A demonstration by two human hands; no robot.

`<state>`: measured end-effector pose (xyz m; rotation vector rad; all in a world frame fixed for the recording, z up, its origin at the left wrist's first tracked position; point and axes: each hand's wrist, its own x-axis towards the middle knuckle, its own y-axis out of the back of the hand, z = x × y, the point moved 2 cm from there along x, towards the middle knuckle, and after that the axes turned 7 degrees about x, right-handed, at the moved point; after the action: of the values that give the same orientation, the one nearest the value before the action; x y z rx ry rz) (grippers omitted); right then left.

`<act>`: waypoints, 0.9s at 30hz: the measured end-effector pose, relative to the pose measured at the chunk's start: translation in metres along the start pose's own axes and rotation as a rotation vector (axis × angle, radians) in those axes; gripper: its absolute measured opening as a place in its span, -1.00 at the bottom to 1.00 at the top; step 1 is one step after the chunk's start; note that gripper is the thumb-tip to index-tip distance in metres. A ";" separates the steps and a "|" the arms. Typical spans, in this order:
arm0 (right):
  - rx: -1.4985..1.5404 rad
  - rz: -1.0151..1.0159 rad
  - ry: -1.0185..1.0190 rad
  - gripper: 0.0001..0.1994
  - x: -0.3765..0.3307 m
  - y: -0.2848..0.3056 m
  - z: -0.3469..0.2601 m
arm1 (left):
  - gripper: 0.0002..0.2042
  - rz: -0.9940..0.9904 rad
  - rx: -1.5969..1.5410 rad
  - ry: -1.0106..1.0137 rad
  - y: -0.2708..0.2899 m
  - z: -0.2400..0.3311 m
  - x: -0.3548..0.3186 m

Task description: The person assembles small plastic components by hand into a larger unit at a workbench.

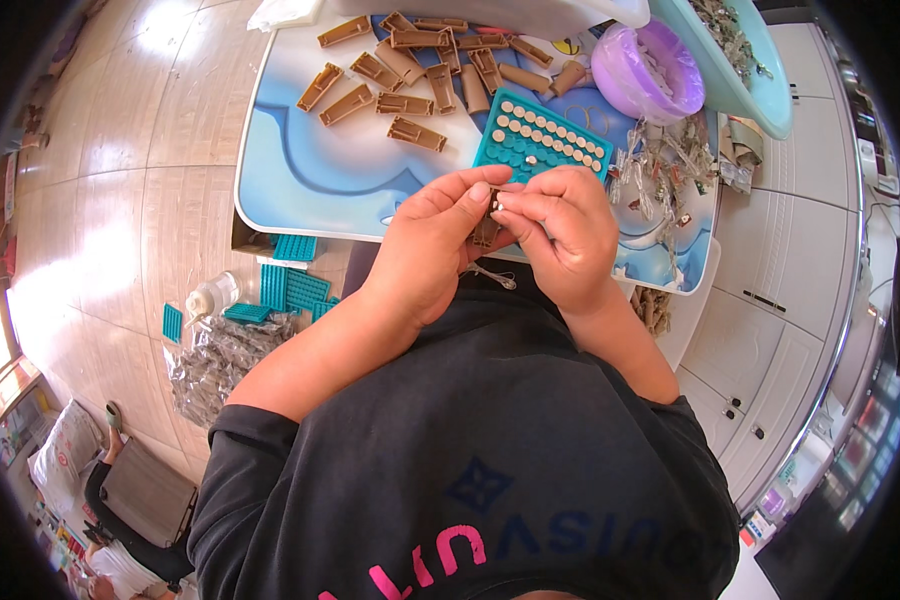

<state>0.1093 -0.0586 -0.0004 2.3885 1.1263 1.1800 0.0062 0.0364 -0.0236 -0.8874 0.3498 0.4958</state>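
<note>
Left hand (pixel 432 245) and right hand (pixel 562 228) met above the near edge of the small table (pixel 300 170); fingers of both pinched shut on one small brown part (pixel 487 230) held between them; teal tray (pixel 542 140) lay just beyond; brown clips (pixel 410 70) were scattered farther back; purple bowl (pixel 650 70) stood at right.

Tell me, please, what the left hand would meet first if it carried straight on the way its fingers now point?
The left hand points right, toward the right hand. It would probably meet the small brown part pinched between them, then that hand's fingers; depth is unclear.
</note>
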 end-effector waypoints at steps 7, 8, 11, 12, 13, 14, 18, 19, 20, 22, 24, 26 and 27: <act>0.085 0.048 -0.079 -0.82 -0.003 0.001 -0.001 | -0.73 -0.018 -0.020 0.000 0.001 -0.002 0.001; 0.072 0.066 -0.116 -0.81 -0.003 0.002 0.000 | -0.73 -0.017 -0.020 -0.001 0.000 -0.002 0.001; 0.051 0.072 -0.124 -0.81 -0.003 0.002 0.001 | -0.75 -0.003 -0.022 0.013 -0.001 -0.001 -0.001; 0.042 0.060 -0.096 -0.81 -0.003 0.001 0.000 | -0.75 -0.004 -0.022 0.009 -0.002 -0.001 -0.001; 0.042 0.060 -0.096 -0.81 -0.003 0.000 0.001 | -0.75 -0.004 -0.023 0.006 -0.002 -0.001 -0.001; 0.018 0.053 -0.074 -0.81 -0.003 -0.002 0.001 | -0.75 -0.005 -0.023 0.006 -0.002 0.000 -0.002; -0.052 0.011 -0.023 -0.83 -0.003 -0.002 0.001 | -0.75 0.010 -0.046 0.022 -0.002 0.000 -0.002; -0.052 0.012 -0.024 -0.83 -0.003 -0.001 0.001 | -0.75 0.002 -0.063 0.032 -0.001 0.000 -0.002; -0.091 -0.034 -0.005 -0.82 -0.002 -0.001 0.000 | -0.75 0.004 -0.063 0.032 0.000 0.001 -0.002; -0.128 -0.080 0.014 -0.81 -0.001 0.001 -0.002 | -0.74 -0.006 -0.101 0.038 0.001 0.002 -0.002; -0.141 -0.129 0.015 -0.75 -0.001 0.002 -0.004 | -0.74 -0.008 -0.118 0.041 0.000 0.004 -0.002; -0.092 -0.078 -0.007 -0.73 -0.002 0.002 -0.005 | -0.74 -0.010 -0.135 0.042 0.001 0.004 -0.002; -0.042 -0.028 -0.028 -0.71 -0.003 0.003 -0.005 | -0.72 -0.018 -0.118 0.045 0.003 0.004 -0.001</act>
<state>0.1057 -0.0634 0.0031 2.3429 1.1110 1.1460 0.0041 0.0408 -0.0230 -1.0161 0.3558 0.4840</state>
